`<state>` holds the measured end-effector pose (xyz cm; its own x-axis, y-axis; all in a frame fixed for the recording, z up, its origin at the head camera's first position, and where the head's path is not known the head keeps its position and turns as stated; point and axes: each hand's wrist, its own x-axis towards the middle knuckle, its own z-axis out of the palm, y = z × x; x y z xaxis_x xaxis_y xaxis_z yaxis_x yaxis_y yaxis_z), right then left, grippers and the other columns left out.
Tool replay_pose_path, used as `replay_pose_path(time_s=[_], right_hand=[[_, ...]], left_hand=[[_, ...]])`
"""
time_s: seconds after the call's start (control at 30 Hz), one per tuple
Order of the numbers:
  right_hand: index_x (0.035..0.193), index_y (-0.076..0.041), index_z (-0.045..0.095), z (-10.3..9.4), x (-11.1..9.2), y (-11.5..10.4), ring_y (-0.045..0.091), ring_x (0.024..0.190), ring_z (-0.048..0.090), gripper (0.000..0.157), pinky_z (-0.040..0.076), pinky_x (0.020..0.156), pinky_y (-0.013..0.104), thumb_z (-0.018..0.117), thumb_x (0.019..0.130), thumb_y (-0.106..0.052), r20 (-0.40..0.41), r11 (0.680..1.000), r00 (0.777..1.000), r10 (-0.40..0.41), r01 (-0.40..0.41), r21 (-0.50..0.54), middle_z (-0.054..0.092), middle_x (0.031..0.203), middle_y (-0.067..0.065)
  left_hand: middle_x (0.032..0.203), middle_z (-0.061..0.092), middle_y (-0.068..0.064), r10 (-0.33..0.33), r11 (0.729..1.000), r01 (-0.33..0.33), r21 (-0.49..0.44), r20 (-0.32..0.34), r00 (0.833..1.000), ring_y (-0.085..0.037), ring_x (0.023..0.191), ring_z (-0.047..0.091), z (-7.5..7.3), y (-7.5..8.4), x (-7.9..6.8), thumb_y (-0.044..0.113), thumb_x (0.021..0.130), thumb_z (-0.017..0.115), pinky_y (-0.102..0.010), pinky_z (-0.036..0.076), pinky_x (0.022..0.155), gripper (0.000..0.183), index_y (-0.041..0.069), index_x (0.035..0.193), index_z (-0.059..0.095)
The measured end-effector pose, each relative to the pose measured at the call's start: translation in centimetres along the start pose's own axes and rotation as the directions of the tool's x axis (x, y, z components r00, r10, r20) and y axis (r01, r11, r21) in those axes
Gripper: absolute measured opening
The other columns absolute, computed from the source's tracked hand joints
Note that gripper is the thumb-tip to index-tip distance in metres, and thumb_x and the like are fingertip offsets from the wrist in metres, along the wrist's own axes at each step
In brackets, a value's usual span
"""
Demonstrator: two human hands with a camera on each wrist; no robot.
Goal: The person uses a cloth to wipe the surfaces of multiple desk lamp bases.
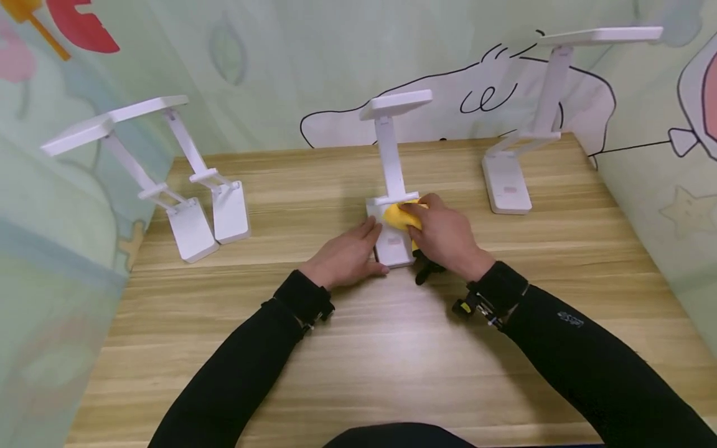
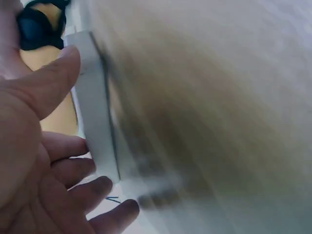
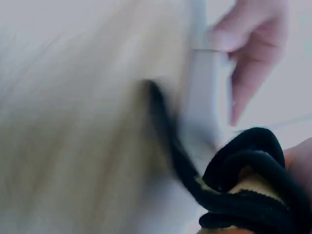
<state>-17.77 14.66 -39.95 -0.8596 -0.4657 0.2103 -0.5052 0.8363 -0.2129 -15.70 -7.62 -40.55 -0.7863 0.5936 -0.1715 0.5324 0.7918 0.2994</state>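
Nearest the person, a broad run of wooden table (image 1: 370, 361) stretched at six o'clock from the middle lamp (image 1: 390, 158), leaving two black sleeves (image 1: 229, 367) plenty of elbow room.

At eight o'clock, the left hand (image 1: 348, 254) was loosely spread, fingertips against the side of that lamp's base and thumb at its near edge. At about three o'clock, the right hand (image 1: 448, 239) had its fingers drawn in, pinching a yellow cloth (image 1: 399, 216) against the top of the base. The cloth's black trim (image 1: 428, 271) drooped past the base's edge at five o'clock.

Farther off, at nine o'clock, stood two more white lamps, the nearer one (image 1: 192, 231) just beside the farther one (image 1: 230, 211), with a wide strip of wood between them and the left hand. At two o'clock was the right-hand lamp (image 1: 506, 180), well apart from the middle one and close to the table's back corner. That made four lamps, one cloth and two hands. At twelve o'clock, the table's back edge lay not far behind the middle lamp, and beyond it rose a printed wall (image 1: 269, 74).
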Motion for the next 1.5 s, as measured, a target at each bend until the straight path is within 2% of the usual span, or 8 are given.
replay_pose_path(time_s=[0.27,0.43,0.57,0.8,0.97,1.17,1.3,1.5], right_hand=[[0.13,-0.018,0.063,0.2,-0.6,-0.7,0.023,0.066,0.056,0.046,0.046,0.047,0.032,0.072,0.084,-0.019,0.096,0.99,0.987,-0.133,0.136,-0.028,0.053,0.117,0.023],[0.127,-0.02,0.065,-1.2,-1.9,-0.4,0.023,0.075,0.059,0.047,0.051,0.056,0.034,0.074,0.081,-0.014,0.201,0.962,0.942,-0.27,0.27,0.026,0.053,0.117,0.019],[0.125,-0.021,0.067,-3.0,-2.4,0.0,0.018,0.077,0.058,0.044,0.051,0.064,0.036,0.07,0.082,-0.012,0.317,0.963,0.909,-0.269,0.248,0.105,0.054,0.118,0.015],[0.132,-0.016,0.06,-2.1,-0.2,0.0,0.022,0.07,0.054,0.046,0.046,0.051,0.034,0.065,0.087,-0.021,0.154,0.998,0.988,-0.02,0.01,0.064,0.053,0.117,0.019],[0.134,-0.014,0.059,0.3,0.0,-1.0,0.021,0.063,0.055,0.049,0.046,0.044,0.033,0.065,0.086,-0.019,0.096,0.995,0.992,-0.085,0.089,-0.037,0.052,0.118,0.024],[0.129,-0.02,0.063,-1.7,-1.0,-1.0,0.023,0.083,0.06,0.046,0.053,0.065,0.037,0.067,0.084,-0.014,0.273,0.959,0.92,-0.282,0.268,0.086,0.053,0.12,0.018],[0.128,-0.023,0.064,-4.1,-0.8,0.5,0.019,0.091,0.056,0.043,0.049,0.079,0.039,0.063,0.086,-0.012,0.462,0.943,0.84,-0.286,0.159,0.293,0.056,0.12,0.009],[0.132,-0.016,0.06,-2.4,0.7,1.1,0.027,0.083,0.057,0.043,0.051,0.067,0.044,0.061,0.089,-0.019,0.202,0.982,0.979,-0.032,-0.007,0.187,0.056,0.12,0.019]], left_hand=[[0.16,0.017,-0.018,-0.006,1.0,0.006,0.001,0.033,0.999,-0.028,0.134,0.04,0.0,-0.2,0.0,0.055,0.088,0.061,-0.04,0.044,0.103,0.092,0.005,0.153,0.019],[0.16,0.018,-0.015,-0.023,1.0,0.024,-0.006,0.043,0.999,-0.028,0.13,0.045,0.0,-0.7,0.1,0.055,0.089,0.061,-0.041,0.048,0.098,0.09,0.007,0.153,0.021],[0.16,0.02,-0.015,-0.006,1.0,0.007,-0.011,0.035,0.999,-0.029,0.13,0.046,-0.1,-0.9,0.2,0.055,0.088,0.062,-0.042,0.049,0.096,0.089,0.008,0.153,0.023],[0.159,0.02,-0.015,0.027,0.999,-0.027,-0.031,0.022,0.999,-0.028,0.133,0.041,-0.3,-1.6,0.2,0.043,0.09,0.065,-0.039,0.041,0.105,0.082,0.008,0.153,0.024],[0.161,0.016,-0.014,0.04,0.998,-0.038,-0.056,0.044,0.998,-0.026,0.135,0.039,-0.3,-1.8,0.1,0.035,0.092,0.064,-0.039,0.04,0.106,0.08,0.01,0.154,0.02],[0.162,0.013,-0.012,0.026,0.998,-0.022,-0.058,0.055,0.998,-0.024,0.137,0.036,-0.3,-1.9,-0.3,0.034,0.093,0.064,-0.038,0.038,0.108,0.08,0.009,0.154,0.019],[0.162,0.011,-0.012,0.035,0.998,-0.032,-0.05,0.062,0.997,-0.023,0.139,0.032,-0.2,-1.8,-0.1,0.034,0.093,0.063,-0.037,0.036,0.11,0.079,0.009,0.154,0.018],[0.161,0.009,-0.014,0.036,0.998,-0.033,-0.046,0.064,0.997,-0.025,0.138,0.032,0.0,-1.5,0.1,0.034,0.093,0.063,-0.037,0.036,0.109,0.081,0.007,0.154,0.017]])
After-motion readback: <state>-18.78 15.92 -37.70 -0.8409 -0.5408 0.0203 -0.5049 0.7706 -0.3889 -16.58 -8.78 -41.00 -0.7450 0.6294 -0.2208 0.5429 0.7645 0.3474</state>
